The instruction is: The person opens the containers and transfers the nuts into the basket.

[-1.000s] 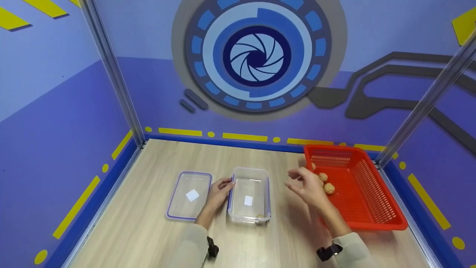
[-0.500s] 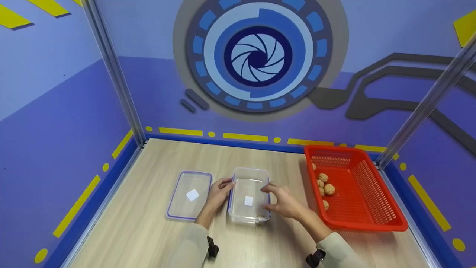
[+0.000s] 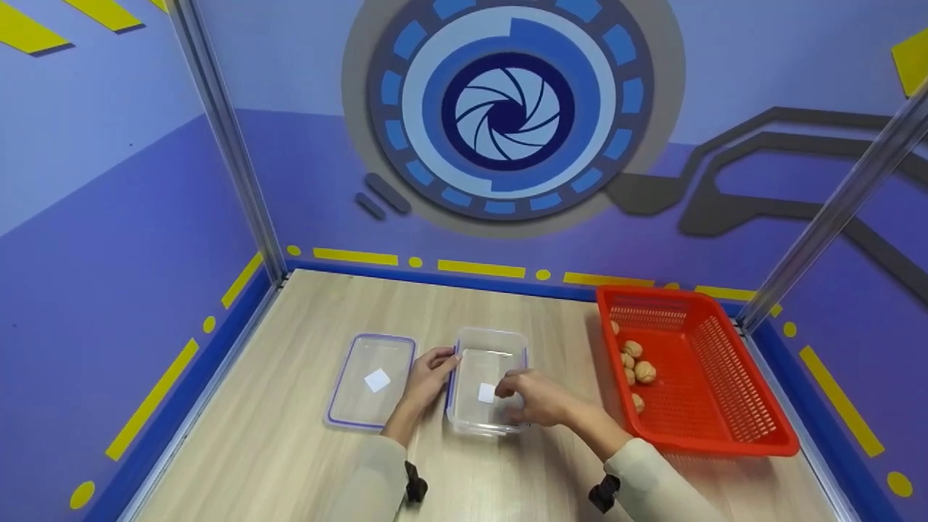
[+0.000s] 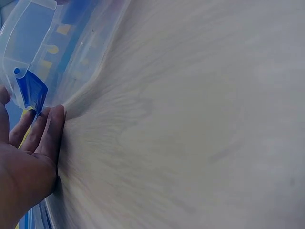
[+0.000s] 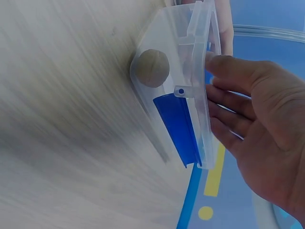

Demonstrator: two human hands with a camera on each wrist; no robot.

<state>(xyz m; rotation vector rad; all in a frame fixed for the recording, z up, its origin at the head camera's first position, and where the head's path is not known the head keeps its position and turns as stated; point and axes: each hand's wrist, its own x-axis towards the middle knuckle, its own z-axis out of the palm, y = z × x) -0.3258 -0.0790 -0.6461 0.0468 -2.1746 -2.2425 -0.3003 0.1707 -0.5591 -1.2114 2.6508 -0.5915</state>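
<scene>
A clear plastic food container (image 3: pixel 493 338) with blue side latches stands uncovered on the table. My left hand (image 3: pixel 422 383) holds its left wall, thumb at the rim and fingers outside; in the left wrist view those fingers touch the blue latch (image 4: pixel 32 90). My right hand (image 3: pixel 542 400) reaches over the right rim, fingers slightly bent and tips inside the container. Nothing shows between them, though the wall partly covers the tips. In the right wrist view one walnut (image 5: pixel 151 68) lies on the container's bottom, below the hand.
Left of the container lies its clear lid (image 3: pixel 362 402) with a blue edge. A red plastic basket (image 3: pixel 699 413) stands to the right, several walnuts (image 3: pixel 644 373) along its left side. Walls with metal corner posts enclose the table.
My right hand has moved left from the basket's edge to the container and lowered its fingers over the right rim. The left hand has kept its hold on the container.
</scene>
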